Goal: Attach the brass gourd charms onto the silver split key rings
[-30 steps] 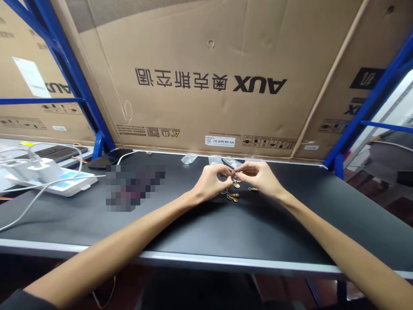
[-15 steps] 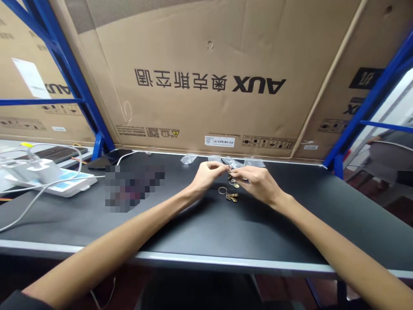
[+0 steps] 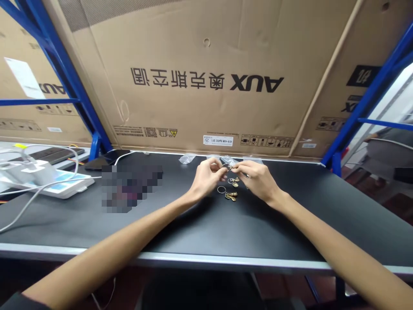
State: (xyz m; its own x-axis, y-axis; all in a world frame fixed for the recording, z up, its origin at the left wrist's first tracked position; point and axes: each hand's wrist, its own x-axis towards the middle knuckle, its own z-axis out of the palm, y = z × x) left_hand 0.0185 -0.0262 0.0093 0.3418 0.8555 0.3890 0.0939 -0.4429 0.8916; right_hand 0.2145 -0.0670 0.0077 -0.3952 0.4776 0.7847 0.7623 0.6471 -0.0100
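Note:
Both hands meet over the far middle of a black table [image 3: 206,232]. My left hand [image 3: 208,176] and my right hand [image 3: 256,180] each pinch a small metal key ring [image 3: 226,166] held between their fingertips. Just below them on the table lie a ring with a brass charm [image 3: 233,181] and another key ring with brass charms [image 3: 227,193]. Small clear plastic bags [image 3: 189,158] lie behind the hands along the table's back edge.
A large AUX cardboard box [image 3: 206,77] stands behind the table, between blue rack posts [image 3: 93,129]. At the left lie a white device with cables [image 3: 41,178], a dark phone [image 3: 106,160] and a blurred patch [image 3: 130,187]. The table's front edge [image 3: 206,260] is grey.
A ring and its charms that hung from the hands now lie on the table. Both hands have shifted slightly back and pinch a ring higher up.

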